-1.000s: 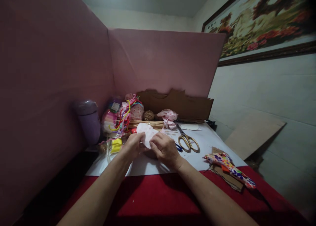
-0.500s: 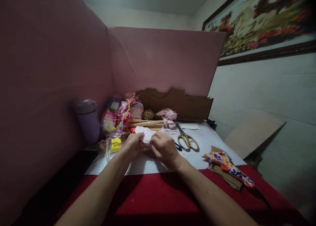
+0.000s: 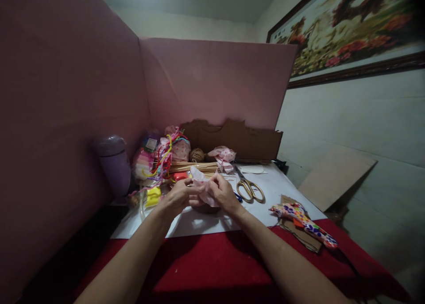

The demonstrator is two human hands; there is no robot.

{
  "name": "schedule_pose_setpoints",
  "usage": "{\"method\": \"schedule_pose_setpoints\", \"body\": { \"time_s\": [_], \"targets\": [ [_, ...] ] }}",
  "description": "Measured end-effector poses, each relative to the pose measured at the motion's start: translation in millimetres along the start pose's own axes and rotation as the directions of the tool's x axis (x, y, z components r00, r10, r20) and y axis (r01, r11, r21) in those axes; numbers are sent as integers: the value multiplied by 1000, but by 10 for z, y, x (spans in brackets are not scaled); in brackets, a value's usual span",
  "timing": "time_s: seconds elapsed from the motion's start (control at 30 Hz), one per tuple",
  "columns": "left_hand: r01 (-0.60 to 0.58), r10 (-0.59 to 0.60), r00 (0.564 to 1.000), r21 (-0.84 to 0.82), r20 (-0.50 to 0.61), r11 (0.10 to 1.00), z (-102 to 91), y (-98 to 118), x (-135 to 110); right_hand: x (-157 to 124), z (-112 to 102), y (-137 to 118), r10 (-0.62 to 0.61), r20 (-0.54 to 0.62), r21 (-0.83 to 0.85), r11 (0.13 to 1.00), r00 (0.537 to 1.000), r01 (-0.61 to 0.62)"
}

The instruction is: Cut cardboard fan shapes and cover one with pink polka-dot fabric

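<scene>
A pale pink piece of dotted fabric point(image 3: 206, 192) is held up between my two hands, over the white sheet near its front edge. My left hand point(image 3: 182, 196) pinches its left side, fingers closed on it. On the other side, my right hand point(image 3: 222, 192) grips the cloth between thumb and fingers. Beneath the hands sits a brown rounded thing point(image 3: 205, 209), mostly hidden. Gold-handled scissors point(image 3: 249, 190) lie just right of my right hand, and a yellow packet point(image 3: 153, 197) lies left of my left hand.
Behind the hands are a bundle of thin sticks point(image 3: 195, 167), a twine ball point(image 3: 197, 155), crumpled dotted fabric point(image 3: 223, 157) and colourful pipe cleaners point(image 3: 163, 158). A purple tumbler point(image 3: 116, 169) stands left. A flower-patterned glue gun point(image 3: 303, 222) rests on cardboard at right. Pink panels rise behind and left.
The fabric was stretched fairly flat between my hands; now it is bunched and tilted, hanging lower on the right. The brown thing beneath shows more. The view has shifted slightly.
</scene>
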State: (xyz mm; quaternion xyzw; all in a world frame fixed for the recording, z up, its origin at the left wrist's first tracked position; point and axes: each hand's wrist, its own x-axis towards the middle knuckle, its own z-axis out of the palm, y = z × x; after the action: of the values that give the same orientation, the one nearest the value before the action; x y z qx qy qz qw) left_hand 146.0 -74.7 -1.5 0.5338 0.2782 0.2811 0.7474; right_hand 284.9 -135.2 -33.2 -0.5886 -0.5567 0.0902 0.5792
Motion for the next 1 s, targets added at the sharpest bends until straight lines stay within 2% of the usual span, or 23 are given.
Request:
{"method": "schedule_pose_setpoints", "body": {
  "time_s": [0.13, 0.3, 0.53, 0.63, 0.77, 0.87, 1.0],
  "targets": [
    [0, 3, 998, 50, -64, 999, 3, -15, 29, 58, 8, 34, 146, -36, 286, 949, 989, -129],
    [25, -18, 990, 47, -143, 999, -31, -27, 75, 132, -62, 78, 304, -165, 484, 854, 938, -191],
    [10, -8, 975, 8, -223, 1000, -43, 6, 67, 300, -374, 143, 446, -317, 724, 684, 837, -90],
    [-47, 37, 952, -24, -303, 999, -73, 27, 88, 358, -489, 159, 475, -378, 758, 652, 794, -30],
    [-165, 125, 905, -65, -407, 984, -170, 60, 149, 386, -561, 167, 486, -450, 757, 652, 749, 31],
    [-223, 160, 880, -92, -448, 970, -241, 80, 186, 375, -553, 165, 488, -441, 760, 650, 753, 24],
    [-259, 175, 865, -120, -470, 958, -292, 89, 218, 343, -515, 115, 487, -330, 783, 619, 809, -53]
  ]
}}
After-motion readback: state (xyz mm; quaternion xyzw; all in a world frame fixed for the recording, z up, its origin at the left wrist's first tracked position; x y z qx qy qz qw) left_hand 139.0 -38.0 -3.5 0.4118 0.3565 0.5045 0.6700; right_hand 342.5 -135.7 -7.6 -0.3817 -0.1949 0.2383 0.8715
